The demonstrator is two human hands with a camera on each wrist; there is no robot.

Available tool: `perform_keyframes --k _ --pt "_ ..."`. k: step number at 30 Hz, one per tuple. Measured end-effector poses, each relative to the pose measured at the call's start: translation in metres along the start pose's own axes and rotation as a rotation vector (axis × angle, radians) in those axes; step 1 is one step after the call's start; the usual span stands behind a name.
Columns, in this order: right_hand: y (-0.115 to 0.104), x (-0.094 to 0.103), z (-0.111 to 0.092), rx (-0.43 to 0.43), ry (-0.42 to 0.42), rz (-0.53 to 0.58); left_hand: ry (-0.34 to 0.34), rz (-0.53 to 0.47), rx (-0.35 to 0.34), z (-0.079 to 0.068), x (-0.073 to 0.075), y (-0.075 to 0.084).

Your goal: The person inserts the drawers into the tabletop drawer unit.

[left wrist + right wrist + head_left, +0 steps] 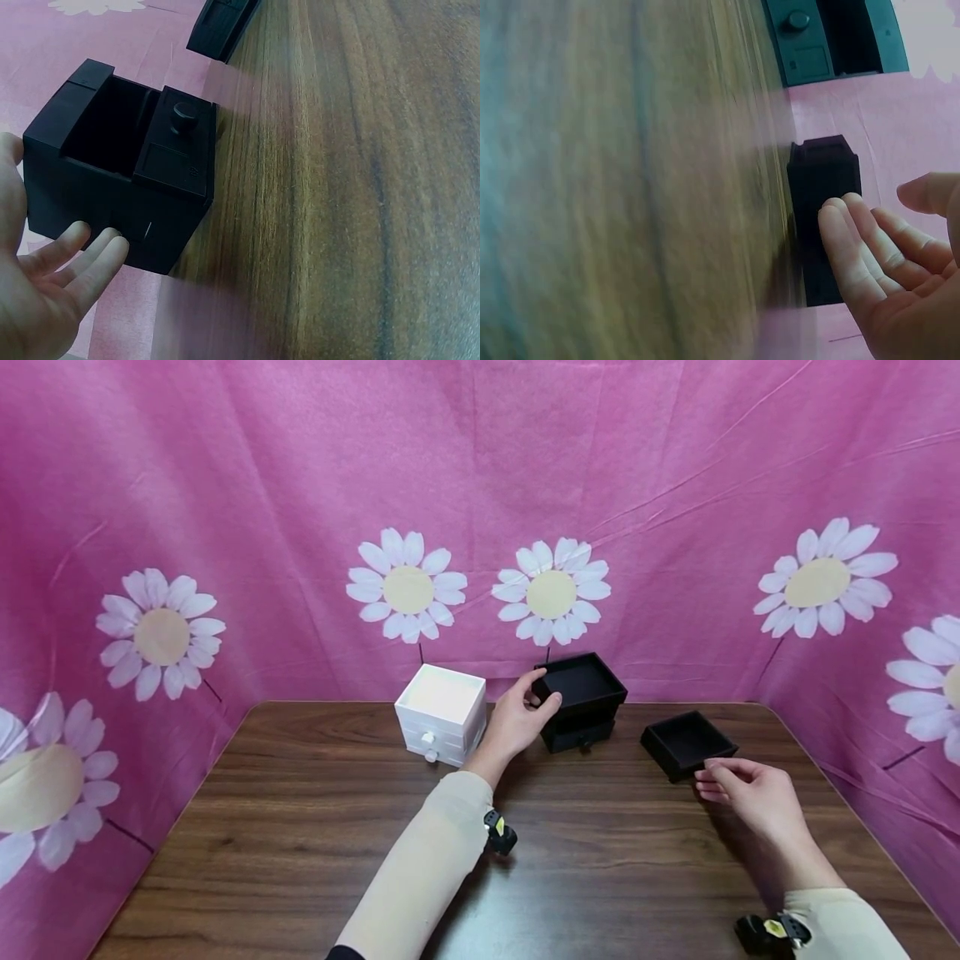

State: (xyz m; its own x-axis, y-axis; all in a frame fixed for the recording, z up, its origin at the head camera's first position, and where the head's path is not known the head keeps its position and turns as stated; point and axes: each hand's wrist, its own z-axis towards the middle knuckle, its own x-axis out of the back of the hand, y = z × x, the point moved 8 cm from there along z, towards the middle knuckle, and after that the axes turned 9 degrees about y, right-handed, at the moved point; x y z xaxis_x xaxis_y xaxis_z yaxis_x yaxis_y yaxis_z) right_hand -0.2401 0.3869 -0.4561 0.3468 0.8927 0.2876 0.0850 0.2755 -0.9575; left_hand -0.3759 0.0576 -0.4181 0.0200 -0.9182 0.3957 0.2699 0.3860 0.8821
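Note:
My left hand (516, 718) holds the near left corner of a small black drawer box (581, 681). In the left wrist view its fingers (105, 255) lie against the side wall and the thumb is at the top edge. The box has an open tray on top, an empty slot below, and a lower drawer with a round knob (184, 116). To the right, a loose black drawer (688, 743) sits on the table. My right hand (757, 797) is at its near corner, and its extended fingers (844, 217) appear to touch it. The right thumb stands apart from the drawer.
Left of the black box stands a matching white drawer box (441, 710) with small knobs. All rest on a brown wood-grain table (600, 860). Behind and at both sides hangs a pink cloth (480, 460) with daisies.

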Motion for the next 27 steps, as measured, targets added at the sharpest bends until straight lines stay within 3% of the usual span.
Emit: perform_keyframes --k 7,14,27 --pt "0.005 0.01 0.005 -0.011 0.028 -0.124 0.008 -0.015 -0.022 0.001 -0.002 -0.001" --pt "0.013 0.017 0.009 -0.046 0.044 -0.146 0.01 -0.021 -0.066 0.008 -0.006 -0.011" --pt "0.02 0.014 0.016 -0.075 -0.039 -0.223 0.009 0.008 -0.018 0.0 -0.001 0.0"
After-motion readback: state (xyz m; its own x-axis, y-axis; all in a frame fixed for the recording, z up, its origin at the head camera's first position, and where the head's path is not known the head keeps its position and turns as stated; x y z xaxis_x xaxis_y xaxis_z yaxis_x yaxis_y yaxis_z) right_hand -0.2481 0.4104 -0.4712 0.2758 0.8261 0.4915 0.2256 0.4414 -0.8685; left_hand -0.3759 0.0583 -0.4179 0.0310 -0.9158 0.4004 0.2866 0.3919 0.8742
